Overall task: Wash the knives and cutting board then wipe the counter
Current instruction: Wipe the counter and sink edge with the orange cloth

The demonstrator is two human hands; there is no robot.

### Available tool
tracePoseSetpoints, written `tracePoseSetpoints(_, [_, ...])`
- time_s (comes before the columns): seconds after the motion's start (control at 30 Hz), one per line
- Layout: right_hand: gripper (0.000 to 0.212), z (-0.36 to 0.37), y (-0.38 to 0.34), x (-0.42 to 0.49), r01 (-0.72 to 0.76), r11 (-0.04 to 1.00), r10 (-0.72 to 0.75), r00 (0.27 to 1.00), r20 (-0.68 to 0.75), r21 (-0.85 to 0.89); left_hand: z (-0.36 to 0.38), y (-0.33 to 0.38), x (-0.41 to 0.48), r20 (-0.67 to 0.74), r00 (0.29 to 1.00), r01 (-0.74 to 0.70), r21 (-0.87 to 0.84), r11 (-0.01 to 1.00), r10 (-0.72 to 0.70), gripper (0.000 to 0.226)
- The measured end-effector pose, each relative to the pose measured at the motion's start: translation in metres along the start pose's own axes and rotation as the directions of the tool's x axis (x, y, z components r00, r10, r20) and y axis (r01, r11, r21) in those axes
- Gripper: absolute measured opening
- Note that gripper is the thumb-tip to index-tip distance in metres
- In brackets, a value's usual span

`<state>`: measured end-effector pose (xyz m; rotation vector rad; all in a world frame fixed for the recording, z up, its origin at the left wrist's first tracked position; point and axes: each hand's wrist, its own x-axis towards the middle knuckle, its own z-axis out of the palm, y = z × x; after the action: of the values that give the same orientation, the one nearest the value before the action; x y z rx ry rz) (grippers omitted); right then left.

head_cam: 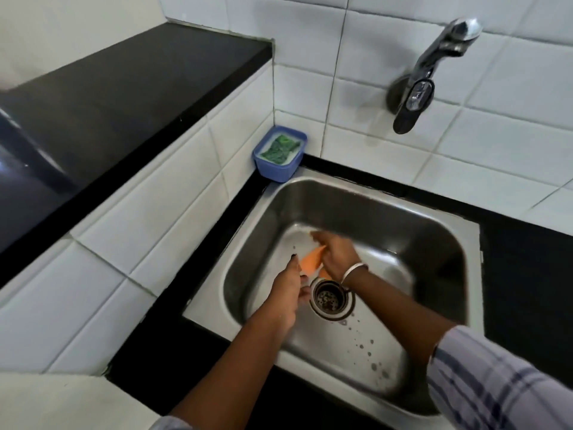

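From the head view, both hands are down in the sink (403,212), in the middle of the frame, working on an orange thing (311,262) just above the drain (331,297). It is too blurred for me to say whether it is a knife or a cloth. No cutting board shows.

The left hand (288,293) comes in from the lower left with its fingers curled, and it seems to hold the near end of the orange thing. The right hand (336,254), a bangle (353,271) on its wrist and a checked sleeve (496,377) behind, lies across the far end. Its fingers point to the upper left, but they are smeared, so I cannot tell whether they grip or only rub.

To do this well, I would hold one end firmly and rub along the length, away from any edge, then rinse under the tap (434,72) at the upper right. I see no stream from it. The green scrubber (280,147) sits unused in its blue tub (279,173) at the sink's far corner. The dark worktop (124,88) at the upper left awaits wiping.
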<state>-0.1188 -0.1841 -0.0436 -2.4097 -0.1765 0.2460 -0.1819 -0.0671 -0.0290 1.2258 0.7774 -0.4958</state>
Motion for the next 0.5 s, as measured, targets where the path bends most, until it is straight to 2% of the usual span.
tracePoseSetpoints(0.03, [0.053,0.010,-0.007,-0.012,-0.108,0.977,0.108,0.994,0.008,0.186,0.000,-0.002,-0.003,-0.005,1.000,0.002,-0.010,1.000,-0.002,0.041])
tracePoseSetpoints(0.07, [0.046,0.015,-0.014,-0.026,-0.237,0.898,0.237,0.970,0.046,0.371,0.001,-0.004,-0.008,-0.010,1.000,0.012,-0.009,1.000,-0.012,0.037])
tracePoseSetpoints(0.13, [0.032,0.015,-0.026,-0.048,-0.439,0.583,0.446,0.876,0.182,0.684,0.001,-0.007,-0.016,-0.014,0.999,0.040,0.000,0.999,-0.040,0.034])
tracePoseSetpoints(0.17, [0.030,0.011,-0.028,-0.060,-0.494,0.413,0.499,0.826,0.264,0.765,0.002,-0.010,-0.021,-0.019,0.999,0.051,0.008,0.999,-0.051,0.034])
tracePoseSetpoints(0.2, [0.031,0.004,-0.030,-0.068,-0.518,0.291,0.503,0.798,0.332,0.804,0.003,-0.011,-0.024,-0.020,0.998,0.053,0.019,0.998,-0.052,0.035])
tracePoseSetpoints(0.3, [0.034,-0.013,-0.022,-0.095,-0.514,0.114,0.422,0.800,0.426,0.850,0.008,-0.021,-0.036,0.068,0.998,-0.001,0.087,0.996,-0.005,0.028])
tracePoseSetpoints(0.37, [0.035,-0.022,-0.016,-0.110,-0.490,0.034,0.391,0.808,0.440,0.871,0.012,-0.026,-0.049,0.123,0.991,-0.069,0.102,0.992,0.056,0.015])
tracePoseSetpoints(0.4, [0.033,-0.026,-0.014,-0.119,-0.472,0.030,0.402,0.813,0.422,0.881,0.014,-0.029,-0.057,0.133,0.989,-0.079,0.078,0.994,0.068,0.012])
tracePoseSetpoints(0.47, [0.024,-0.031,-0.007,-0.129,-0.428,0.138,0.418,0.843,0.339,0.893,0.016,-0.028,-0.064,0.136,0.987,-0.087,0.012,0.996,0.085,0.017])
tracePoseSetpoints(0.5, [0.029,-0.035,-0.004,-0.135,-0.414,0.238,0.408,0.863,0.297,0.878,0.017,-0.029,-0.070,0.138,0.986,-0.094,-0.011,0.996,0.094,0.021])
